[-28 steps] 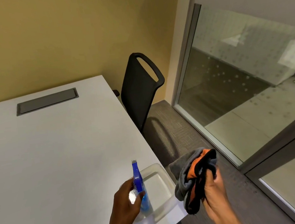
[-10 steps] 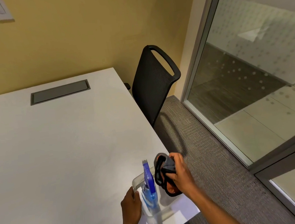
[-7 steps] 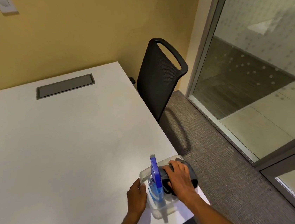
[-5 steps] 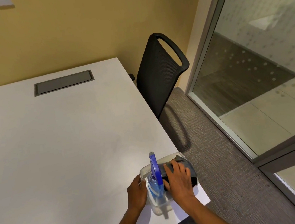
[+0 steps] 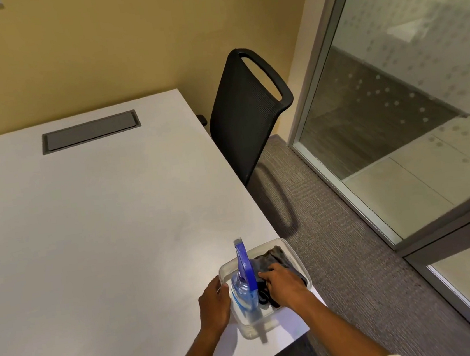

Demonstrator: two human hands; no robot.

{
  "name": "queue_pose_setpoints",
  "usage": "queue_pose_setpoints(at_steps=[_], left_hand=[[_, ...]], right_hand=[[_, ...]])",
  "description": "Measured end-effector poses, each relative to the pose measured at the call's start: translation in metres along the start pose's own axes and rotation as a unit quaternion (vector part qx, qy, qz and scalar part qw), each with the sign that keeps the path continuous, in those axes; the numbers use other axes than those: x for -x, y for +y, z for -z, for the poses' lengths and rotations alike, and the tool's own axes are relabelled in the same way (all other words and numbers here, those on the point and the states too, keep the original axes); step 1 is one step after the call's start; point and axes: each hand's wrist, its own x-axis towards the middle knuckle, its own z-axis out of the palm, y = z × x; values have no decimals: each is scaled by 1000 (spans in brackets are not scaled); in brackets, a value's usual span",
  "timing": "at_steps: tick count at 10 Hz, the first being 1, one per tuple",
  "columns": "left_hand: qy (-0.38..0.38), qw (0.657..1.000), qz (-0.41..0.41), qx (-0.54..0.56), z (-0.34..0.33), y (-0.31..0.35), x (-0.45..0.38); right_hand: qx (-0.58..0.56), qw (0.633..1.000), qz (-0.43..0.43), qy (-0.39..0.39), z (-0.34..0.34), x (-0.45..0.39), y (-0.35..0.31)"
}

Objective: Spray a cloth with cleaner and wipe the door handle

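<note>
A spray bottle [image 5: 244, 289] with a blue trigger head and pale blue liquid stands upright in a clear plastic container [image 5: 290, 252] at the table's near right corner. A grey cloth [image 5: 272, 257] with black and orange parts lies in the same container, to the right of the bottle. My right hand [image 5: 284, 285] rests on top of the cloth, fingers curled down into it. My left hand [image 5: 214, 303] is cupped against the container's left wall beside the bottle. No door handle is in view.
The white table [image 5: 101, 222] has a grey cable hatch [image 5: 89, 131] near its far end. A black mesh chair [image 5: 245, 112] stands at the table's right side. Grey carpet [image 5: 339, 253] runs to a glass partition with a metal frame [image 5: 343, 191] on the right.
My right hand brought the cloth from the air down into the container beside the bottle. My left hand stayed at the container's left side. The view tilted slightly.
</note>
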Motion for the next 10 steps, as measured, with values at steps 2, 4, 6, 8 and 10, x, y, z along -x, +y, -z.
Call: queue_pose_setpoints(at_steps=[2, 4, 6, 8, 10], left_hand=[[-8, 1000, 13, 6, 0, 3, 0], [-14, 1000, 16, 22, 1, 4, 1], [-32, 999, 26, -2, 6, 5, 2], [-37, 998, 36, -36, 5, -1, 7], [-15, 997, 54, -56, 10, -5, 18]], right_hand=[[119, 992, -41, 22, 14, 0, -9], [106, 994, -39, -12, -4, 6, -10], [110, 992, -28, -50, -3, 15, -9], [-131, 984, -33, 120, 7, 41, -1], [-303, 906, -56, 290, -3, 80, 30]])
